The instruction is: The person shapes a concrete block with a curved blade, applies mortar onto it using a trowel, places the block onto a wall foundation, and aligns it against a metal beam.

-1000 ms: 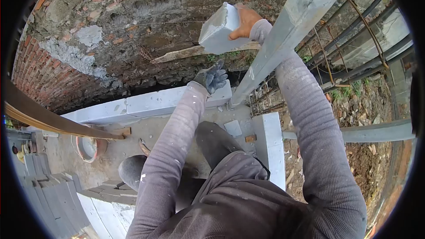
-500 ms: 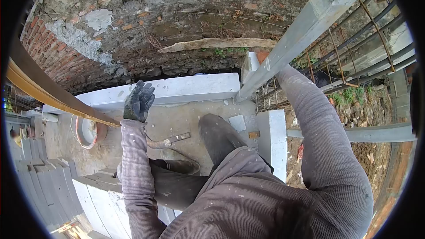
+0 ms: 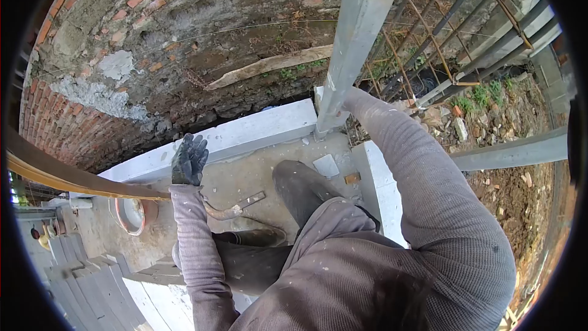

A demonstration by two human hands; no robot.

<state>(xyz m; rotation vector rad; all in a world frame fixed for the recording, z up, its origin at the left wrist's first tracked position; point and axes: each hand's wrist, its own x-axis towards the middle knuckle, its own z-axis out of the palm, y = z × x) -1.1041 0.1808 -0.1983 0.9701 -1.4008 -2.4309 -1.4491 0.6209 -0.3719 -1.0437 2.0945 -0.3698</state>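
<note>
My left hand [image 3: 190,159], in a dark glove, is held with its fingers spread above the floor, beside the row of white blocks [image 3: 245,132]. Nothing is in it. My right arm reaches behind the upright grey post [image 3: 355,43], which hides the right hand. A small part of a white block [image 3: 318,93] shows at the post's left side, by the end of the row. On the floor below my left hand lies a trowel-like tool [image 3: 236,209]. Near my knee are a flat white piece [image 3: 326,165] and a small brown piece [image 3: 351,178].
A brick wall [image 3: 202,43] rises beyond the blocks. Steel bars [image 3: 453,18] and a grey beam [image 3: 514,150] stand at the right, over rubble. A bucket [image 3: 131,213], a curved brown beam [image 3: 79,179] and stacked grey blocks [image 3: 92,288] are at the left.
My right hand has carried the white block down and behind the post, where the hand is now hidden. My left hand has moved left, away from the row's end. The view has shifted.
</note>
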